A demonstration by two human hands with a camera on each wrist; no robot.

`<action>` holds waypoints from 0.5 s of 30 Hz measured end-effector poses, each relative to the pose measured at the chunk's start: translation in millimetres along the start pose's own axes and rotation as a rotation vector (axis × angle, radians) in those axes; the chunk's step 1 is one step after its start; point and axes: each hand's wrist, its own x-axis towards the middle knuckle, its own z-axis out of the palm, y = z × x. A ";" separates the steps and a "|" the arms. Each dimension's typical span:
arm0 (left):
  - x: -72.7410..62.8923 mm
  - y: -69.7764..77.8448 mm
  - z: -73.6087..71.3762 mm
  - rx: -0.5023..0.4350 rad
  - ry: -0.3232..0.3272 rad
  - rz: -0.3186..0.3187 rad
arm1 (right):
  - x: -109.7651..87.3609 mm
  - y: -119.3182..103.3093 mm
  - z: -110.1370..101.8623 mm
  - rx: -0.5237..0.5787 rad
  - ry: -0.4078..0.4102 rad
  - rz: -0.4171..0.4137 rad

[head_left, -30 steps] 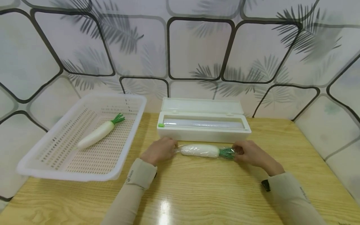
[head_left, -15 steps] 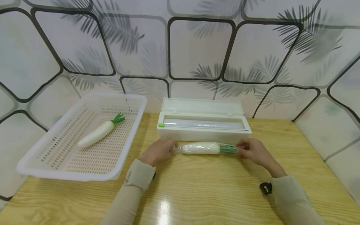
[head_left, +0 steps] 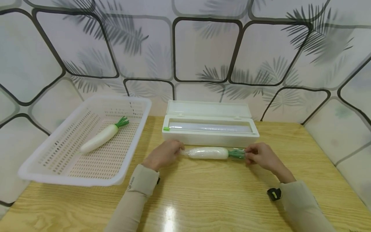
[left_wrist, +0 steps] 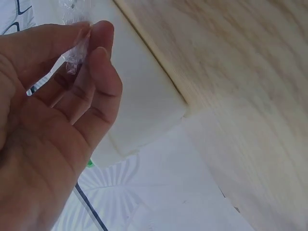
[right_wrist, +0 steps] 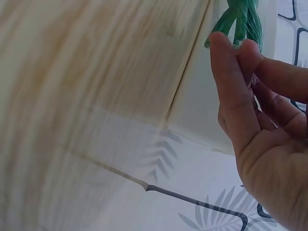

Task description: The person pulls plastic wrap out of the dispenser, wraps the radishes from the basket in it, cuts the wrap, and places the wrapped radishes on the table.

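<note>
Between my hands, a white radish [head_left: 208, 153] with green leaf stubs lies wrapped in clear plastic film, just in front of the film box. My left hand [head_left: 166, 154] pinches the twisted film end [left_wrist: 77, 53] at the root side between thumb and fingers, as the left wrist view shows. At the leafy side, my right hand [head_left: 263, 158] pinches the other film end, close below the green leaves [right_wrist: 240, 21] in the right wrist view. The white cling film box [head_left: 210, 138] stands behind with its lid [head_left: 208, 109] raised, a film roll [head_left: 208, 127] inside.
On the left stands a white perforated basket [head_left: 120, 177] holding a second, unwrapped radish [head_left: 99, 139]. A green slider [head_left: 166, 129] sits at the left end of the film box. A patterned wall [head_left: 205, 51] rises behind the wooden table [head_left: 208, 199].
The wrapped radish has shifted slightly to the right and turned a little within the film. My right hand has moved slightly outward; both hands keep pinching the film ends.
</note>
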 end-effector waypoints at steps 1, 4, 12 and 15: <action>0.3 -0.6 -0.2 0.010 0.008 0.014 | 0.0 0.3 -0.2 -0.008 0.001 -0.006; 0.2 -1.2 -1.5 0.039 0.024 0.048 | 0.0 1.1 -0.4 -0.011 -0.013 -0.009; 1.3 -1.3 -2.0 0.057 0.025 0.067 | 0.3 -0.5 0.8 -0.016 -0.072 -0.009; 1.8 0.1 -1.4 0.063 0.026 0.057 | 0.5 0.1 1.1 -0.002 -0.093 -0.009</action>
